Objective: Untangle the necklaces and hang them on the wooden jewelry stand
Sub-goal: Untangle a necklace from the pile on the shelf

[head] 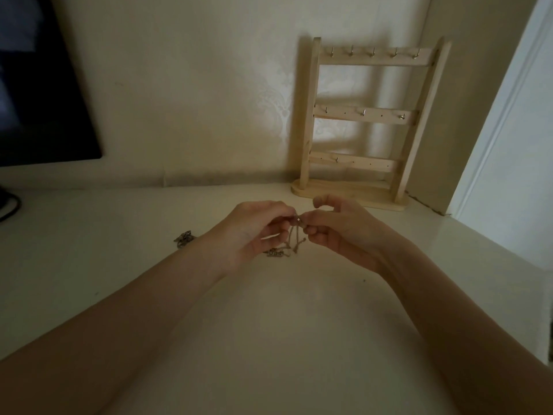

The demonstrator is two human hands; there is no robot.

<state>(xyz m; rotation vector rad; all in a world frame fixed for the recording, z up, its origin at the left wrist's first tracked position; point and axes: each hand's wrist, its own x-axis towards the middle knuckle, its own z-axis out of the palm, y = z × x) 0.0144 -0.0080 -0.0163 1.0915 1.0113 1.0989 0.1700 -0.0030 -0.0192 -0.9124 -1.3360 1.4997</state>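
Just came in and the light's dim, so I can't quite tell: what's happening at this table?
A person is working on a thin necklace chain, pinching it between the left hand and the right hand just above the white table. Its lower end trails onto the table. Another small tangle of chain lies beside the left wrist. The wooden jewelry stand stands against the wall behind, and none of its hooks holds anything yet.
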